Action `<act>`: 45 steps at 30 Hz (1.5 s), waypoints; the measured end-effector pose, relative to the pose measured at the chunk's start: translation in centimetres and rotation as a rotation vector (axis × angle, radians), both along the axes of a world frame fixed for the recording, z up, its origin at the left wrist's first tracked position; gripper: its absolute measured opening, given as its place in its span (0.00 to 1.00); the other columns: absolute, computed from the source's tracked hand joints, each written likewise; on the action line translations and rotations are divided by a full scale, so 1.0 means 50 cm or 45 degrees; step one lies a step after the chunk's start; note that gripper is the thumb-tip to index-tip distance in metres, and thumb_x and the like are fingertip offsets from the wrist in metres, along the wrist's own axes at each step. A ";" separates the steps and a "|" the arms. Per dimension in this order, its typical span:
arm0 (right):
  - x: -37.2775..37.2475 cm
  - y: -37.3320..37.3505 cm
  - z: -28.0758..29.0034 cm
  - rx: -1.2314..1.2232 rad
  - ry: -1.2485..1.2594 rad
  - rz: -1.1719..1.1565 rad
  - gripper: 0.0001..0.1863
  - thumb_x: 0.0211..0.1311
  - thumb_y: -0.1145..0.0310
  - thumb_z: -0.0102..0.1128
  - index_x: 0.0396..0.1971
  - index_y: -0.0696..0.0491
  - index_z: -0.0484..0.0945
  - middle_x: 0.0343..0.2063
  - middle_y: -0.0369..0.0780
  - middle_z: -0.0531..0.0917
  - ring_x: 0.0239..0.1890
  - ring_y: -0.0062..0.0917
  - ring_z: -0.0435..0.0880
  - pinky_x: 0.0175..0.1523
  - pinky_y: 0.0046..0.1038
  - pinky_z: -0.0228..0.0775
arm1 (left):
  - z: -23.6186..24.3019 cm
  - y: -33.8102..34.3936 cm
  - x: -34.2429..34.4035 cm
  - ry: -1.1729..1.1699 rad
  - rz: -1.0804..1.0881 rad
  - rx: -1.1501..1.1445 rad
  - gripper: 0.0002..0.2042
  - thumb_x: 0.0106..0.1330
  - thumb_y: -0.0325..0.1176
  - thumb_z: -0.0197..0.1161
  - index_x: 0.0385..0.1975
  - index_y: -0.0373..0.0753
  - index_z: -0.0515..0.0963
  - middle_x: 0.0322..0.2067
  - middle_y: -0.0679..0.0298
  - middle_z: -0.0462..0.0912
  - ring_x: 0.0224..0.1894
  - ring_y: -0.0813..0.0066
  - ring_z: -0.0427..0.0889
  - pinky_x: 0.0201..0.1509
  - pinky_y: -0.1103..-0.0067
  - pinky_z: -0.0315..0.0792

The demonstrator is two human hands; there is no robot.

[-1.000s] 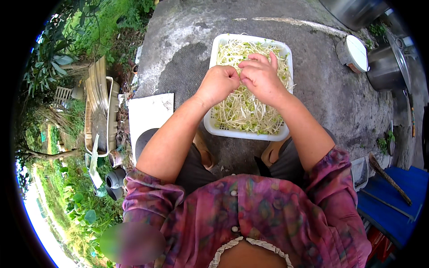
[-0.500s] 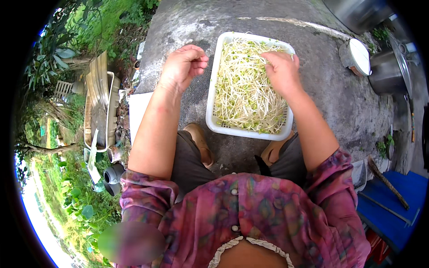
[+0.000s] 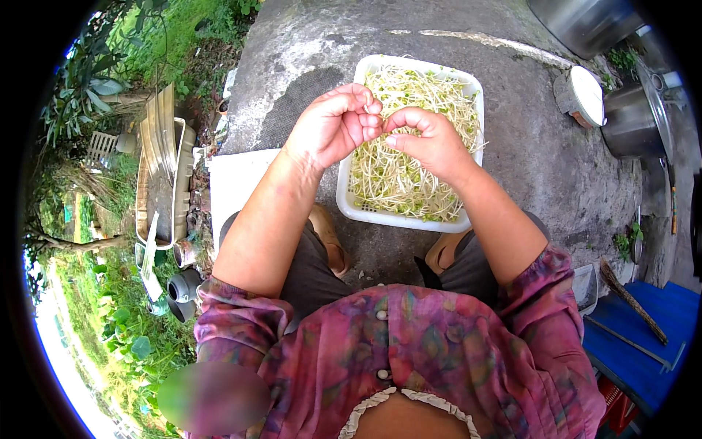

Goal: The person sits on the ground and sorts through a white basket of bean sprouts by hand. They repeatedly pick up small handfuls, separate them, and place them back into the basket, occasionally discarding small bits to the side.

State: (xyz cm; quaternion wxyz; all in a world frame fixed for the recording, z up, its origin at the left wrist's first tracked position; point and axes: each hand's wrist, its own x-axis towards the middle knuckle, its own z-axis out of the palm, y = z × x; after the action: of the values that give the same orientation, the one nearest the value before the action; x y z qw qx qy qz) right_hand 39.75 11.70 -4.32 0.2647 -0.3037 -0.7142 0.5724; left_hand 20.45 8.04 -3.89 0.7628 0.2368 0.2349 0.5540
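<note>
A white plastic basket (image 3: 346, 192) full of bean sprouts (image 3: 409, 179), pale stems with yellow-green heads, stands on the ground before my feet. Above its left part, both hands meet at the fingertips. My left hand (image 3: 338, 124) is palm up with curled fingers, and a small pale piece, apparently a bean sprout, shows at its thumb and forefinger. Coming from the right, my right hand (image 3: 428, 143) has thumb and forefinger drawn together against the left fingers. Whatever it pinches is too small to make out.
At left lie a white board (image 3: 241, 172) and a beige tub (image 3: 187, 157) with dark pots beside it. To the right stand a white-lidded bucket (image 3: 581, 95), steel pots (image 3: 632, 121) and a blue surface (image 3: 651, 329) with a stick on it. My shoes (image 3: 329, 241) flank the basket's near end.
My right hand has lifted off the sprouts and moved left to the other hand. My left hand has shifted right, over the basket's edge, so the fingertips now meet.
</note>
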 end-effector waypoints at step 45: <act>0.069 0.050 0.010 0.867 -0.832 -0.318 0.11 0.53 0.74 0.57 0.36 0.48 0.81 0.51 0.38 0.75 0.54 0.34 0.69 0.66 0.51 0.38 | 0.121 -0.127 -0.371 1.877 2.332 -0.503 0.22 0.56 0.19 0.55 0.53 0.34 0.68 0.49 0.49 0.71 0.46 0.62 0.75 0.50 0.73 0.76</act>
State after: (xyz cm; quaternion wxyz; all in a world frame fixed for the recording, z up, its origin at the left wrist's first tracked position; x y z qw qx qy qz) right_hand 43.21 14.19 -3.84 0.1776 -0.4471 -0.8647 0.1447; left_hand 1.93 1.69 2.17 -0.2117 0.1206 0.7794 0.5772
